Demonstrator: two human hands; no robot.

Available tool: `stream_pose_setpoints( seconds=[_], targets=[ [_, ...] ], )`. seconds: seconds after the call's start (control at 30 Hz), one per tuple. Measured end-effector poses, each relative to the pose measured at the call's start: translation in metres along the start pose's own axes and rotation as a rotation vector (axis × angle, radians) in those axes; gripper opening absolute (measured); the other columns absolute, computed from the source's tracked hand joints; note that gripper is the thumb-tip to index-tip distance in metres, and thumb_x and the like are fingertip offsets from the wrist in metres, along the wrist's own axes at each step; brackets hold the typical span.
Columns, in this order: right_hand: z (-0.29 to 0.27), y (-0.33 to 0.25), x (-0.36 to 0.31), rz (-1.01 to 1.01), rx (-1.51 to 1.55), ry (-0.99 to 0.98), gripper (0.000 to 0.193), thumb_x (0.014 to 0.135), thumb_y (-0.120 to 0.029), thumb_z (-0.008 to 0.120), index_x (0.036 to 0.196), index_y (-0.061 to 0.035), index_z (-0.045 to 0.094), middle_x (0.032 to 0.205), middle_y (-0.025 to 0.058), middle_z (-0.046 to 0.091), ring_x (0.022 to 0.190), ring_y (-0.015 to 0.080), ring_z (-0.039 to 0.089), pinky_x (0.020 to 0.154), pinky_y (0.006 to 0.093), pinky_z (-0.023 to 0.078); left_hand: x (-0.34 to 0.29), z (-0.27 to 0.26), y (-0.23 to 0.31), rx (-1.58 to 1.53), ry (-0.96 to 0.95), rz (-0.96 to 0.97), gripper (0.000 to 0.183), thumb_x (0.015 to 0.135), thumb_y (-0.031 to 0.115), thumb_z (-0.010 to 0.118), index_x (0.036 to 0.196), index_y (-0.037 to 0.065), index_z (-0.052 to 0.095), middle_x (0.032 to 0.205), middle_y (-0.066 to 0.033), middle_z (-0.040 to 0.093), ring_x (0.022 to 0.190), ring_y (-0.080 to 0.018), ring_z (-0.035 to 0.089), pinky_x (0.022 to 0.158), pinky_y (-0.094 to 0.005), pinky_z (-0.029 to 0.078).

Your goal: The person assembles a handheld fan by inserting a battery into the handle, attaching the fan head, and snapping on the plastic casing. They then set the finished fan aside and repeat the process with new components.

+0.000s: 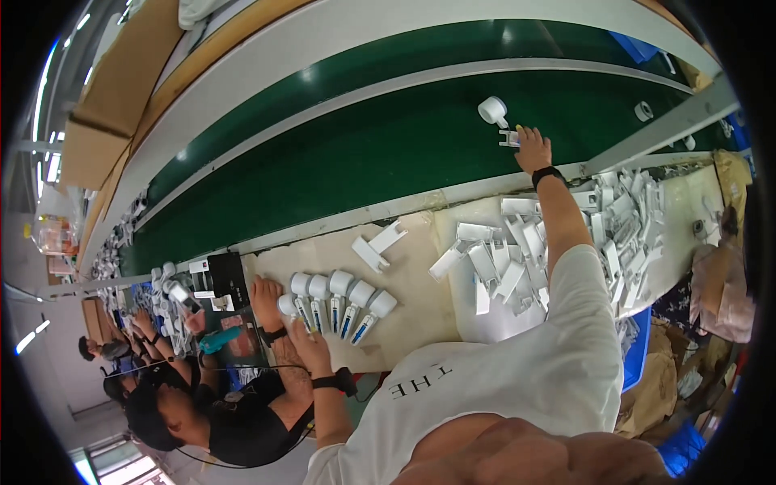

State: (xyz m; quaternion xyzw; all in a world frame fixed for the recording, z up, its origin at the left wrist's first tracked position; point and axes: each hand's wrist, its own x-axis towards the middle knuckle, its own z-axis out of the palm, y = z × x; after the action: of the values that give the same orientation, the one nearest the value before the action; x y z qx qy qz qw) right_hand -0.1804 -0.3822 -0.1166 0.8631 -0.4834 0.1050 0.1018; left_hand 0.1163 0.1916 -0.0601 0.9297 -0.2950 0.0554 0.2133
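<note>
My right hand (533, 149) reaches far over the green conveyor belt, its fingers closed at the forked end of a white round-headed plastic part (492, 110). Whether head and fork are one piece I cannot tell. My left hand (310, 347) rests at the near left of the table, fingers stretched out beside a fanned row of white round-headed parts with blue-striped handles (341, 284). It seems to touch the leftmost of them. A white H-shaped plastic piece (378, 246) lies beyond the row.
Loose white plastic housings (505, 257) are heaped before me and further right. At left, a co-worker's hand (264, 302) is close to my left hand, by a black fixture (229, 281). A slanting white post (663, 129) crosses the belt's right side. A blue bin (637, 349) stands beside me.
</note>
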Motion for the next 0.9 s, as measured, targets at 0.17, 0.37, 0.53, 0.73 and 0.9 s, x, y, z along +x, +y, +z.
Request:
stream_pose_setpoints(
  seconds=[0.17,0.37,0.53,0.73,0.9],
  targets=[
    [-0.025,0.007,0.013,0.134,0.472,-0.622,0.036,0.069,-0.024,0.066,0.093,-0.0002,0.054,0.088,0.0108,0.058,0.080,0.0274,0.059,0.068,0.0381,0.049,-0.008,0.022,0.080,-0.635,-0.325,-0.102,0.024,0.084,0.005,0.051,0.107,-0.001,0.053,0.099,-0.0093,0.058,0.085,-0.0178,0.057,0.069,-0.0262,0.047],
    [-0.149,-0.096,-0.062,0.357,1.403,-0.676,0.042,0.072,-0.023,0.066,0.099,0.0059,0.051,0.076,0.0092,0.056,0.064,0.0135,0.055,0.047,0.0259,0.049,0.005,0.049,0.195,-1.499,-0.934,-0.538,0.040,0.093,0.033,0.038,0.110,-0.001,0.049,0.100,-0.0147,0.059,0.091,-0.0222,0.058,0.078,-0.0309,0.046],
    [-0.226,-0.168,-0.160,0.172,1.401,-0.887,0.054,0.075,-0.029,0.065,0.110,0.0065,0.045,0.068,0.0076,0.056,0.053,0.0133,0.053,0.045,0.0261,0.043,0.001,0.038,0.224,-1.802,-0.966,-0.575,0.044,0.093,0.038,0.036,0.113,0.000,0.045,0.110,-0.0134,0.054,0.098,-0.0189,0.054,0.080,-0.0294,0.044],
    [-0.254,-0.215,-0.227,-0.088,1.057,-0.506,0.057,0.077,-0.038,0.059,0.114,0.0014,0.042,0.070,0.0213,0.059,0.065,0.0374,0.058,0.057,0.0410,0.046,-0.029,-0.015,0.218,-1.700,-0.728,-0.375,0.032,0.094,0.029,0.036,0.109,0.002,0.046,0.102,-0.0082,0.056,0.096,-0.0132,0.053,0.082,-0.0274,0.044],
    [-0.285,-0.208,-0.246,-0.206,0.960,-0.572,0.053,0.075,-0.031,0.063,0.114,-0.0001,0.044,0.072,0.0185,0.059,0.065,0.0344,0.059,0.058,0.0370,0.046,-0.039,-0.039,0.216,-1.604,-0.605,-0.202,0.026,0.092,0.023,0.039,0.104,0.001,0.046,0.085,-0.0105,0.059,0.078,-0.0169,0.059,0.071,-0.0309,0.049]
  ],
)
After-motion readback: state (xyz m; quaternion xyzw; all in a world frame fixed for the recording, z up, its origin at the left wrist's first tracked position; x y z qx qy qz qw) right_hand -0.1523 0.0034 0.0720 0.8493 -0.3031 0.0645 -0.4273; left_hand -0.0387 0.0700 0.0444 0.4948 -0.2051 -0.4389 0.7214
